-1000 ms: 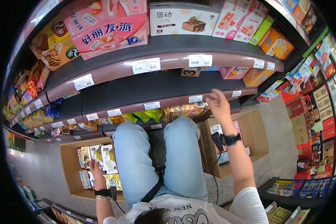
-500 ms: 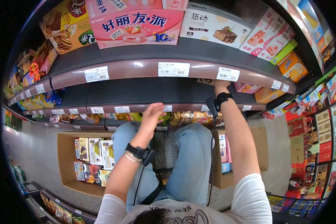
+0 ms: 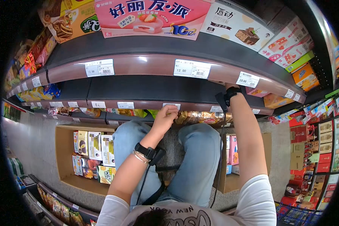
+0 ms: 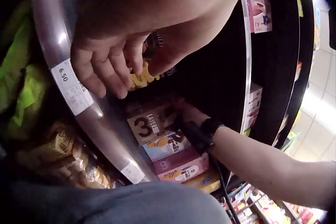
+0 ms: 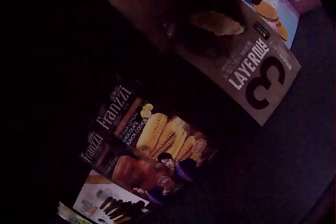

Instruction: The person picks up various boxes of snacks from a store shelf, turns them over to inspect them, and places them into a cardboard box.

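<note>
My right hand [image 5: 215, 22] reaches under the upper shelf and grips a brown box [image 5: 252, 69] marked "LAYER 3", its thumb across the front. In the head view the price rail hides most of this hand. Seen from the left wrist, the same box [image 4: 144, 129] stands on the lower shelf against a light blue box [image 4: 165, 147] and a pink box [image 4: 181, 167]. Dark Franzzi cookie boxes [image 5: 157, 145] stand beside it in the right wrist view. My left hand [image 3: 165, 119], fingers loosely curled and holding nothing, hovers at the lower shelf's price rail.
Cardboard cartons stand on the floor either side of my knees: the left carton [image 3: 60, 150] and the right carton [image 3: 260, 141] both contain snack boxes. Above, a shelf edge [image 3: 147, 64] juts over my right wrist. Bagged snacks [image 3: 199, 116] lie below the lower shelf.
My right hand has gone from above the right carton into the shelf, onto the brown box. The left hand has left the left carton for the shelf edge. The view has shifted.
</note>
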The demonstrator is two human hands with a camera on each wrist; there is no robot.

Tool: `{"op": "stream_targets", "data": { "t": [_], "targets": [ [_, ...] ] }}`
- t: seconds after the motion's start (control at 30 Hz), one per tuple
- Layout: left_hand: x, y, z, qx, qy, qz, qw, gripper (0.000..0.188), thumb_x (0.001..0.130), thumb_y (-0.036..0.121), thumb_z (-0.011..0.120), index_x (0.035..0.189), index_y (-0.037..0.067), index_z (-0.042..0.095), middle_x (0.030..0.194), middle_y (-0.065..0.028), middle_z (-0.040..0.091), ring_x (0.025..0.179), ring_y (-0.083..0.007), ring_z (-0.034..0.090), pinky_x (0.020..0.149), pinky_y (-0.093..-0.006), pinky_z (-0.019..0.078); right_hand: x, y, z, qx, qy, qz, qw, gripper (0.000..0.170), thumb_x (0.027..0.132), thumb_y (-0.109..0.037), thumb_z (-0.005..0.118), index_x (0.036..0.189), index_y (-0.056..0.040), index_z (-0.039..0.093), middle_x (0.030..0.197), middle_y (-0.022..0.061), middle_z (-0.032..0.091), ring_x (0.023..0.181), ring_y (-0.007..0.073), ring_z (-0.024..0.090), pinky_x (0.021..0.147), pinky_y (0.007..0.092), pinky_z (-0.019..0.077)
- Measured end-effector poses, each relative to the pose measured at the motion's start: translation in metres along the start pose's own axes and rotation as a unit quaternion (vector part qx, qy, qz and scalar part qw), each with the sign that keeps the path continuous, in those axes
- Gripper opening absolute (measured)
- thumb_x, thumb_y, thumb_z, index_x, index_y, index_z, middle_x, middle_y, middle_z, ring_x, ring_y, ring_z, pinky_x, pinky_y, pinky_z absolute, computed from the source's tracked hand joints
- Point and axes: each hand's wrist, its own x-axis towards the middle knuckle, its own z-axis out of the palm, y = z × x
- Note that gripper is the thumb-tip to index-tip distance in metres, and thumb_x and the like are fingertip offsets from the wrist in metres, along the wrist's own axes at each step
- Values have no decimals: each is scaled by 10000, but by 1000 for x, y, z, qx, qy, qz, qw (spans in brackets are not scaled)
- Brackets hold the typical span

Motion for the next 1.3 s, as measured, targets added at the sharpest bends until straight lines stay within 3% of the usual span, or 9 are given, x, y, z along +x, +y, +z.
{"op": "stream_targets", "data": {
  "t": [1.17, 1.3],
  "targets": [
    [2, -13, 7, 12, -17, 2, 1000, 215, 916, 123, 490, 1116, 75, 552, 1101, -54, 619, 902, -132, 590, 733, -257, 452, 10, 34, -8, -5, 2, -26, 1000, 412, 824, -271, 641, 1163, -57, 550, 1118, 113, 610, 1027, 266, 575, 839, 392, 461],
    [0, -10, 14, -43, 12, 9, 999, 250, 839, 56, 545, 1078, -13, 567, 992, -105, 642, 833, -145, 597, 741, -264, 461, 11, 36, -4, -5, 2, -30, 1000, 403, 826, -258, 642, 1161, -53, 549, 1114, 111, 611, 1023, 261, 576, 830, 388, 464]
  ]
}}
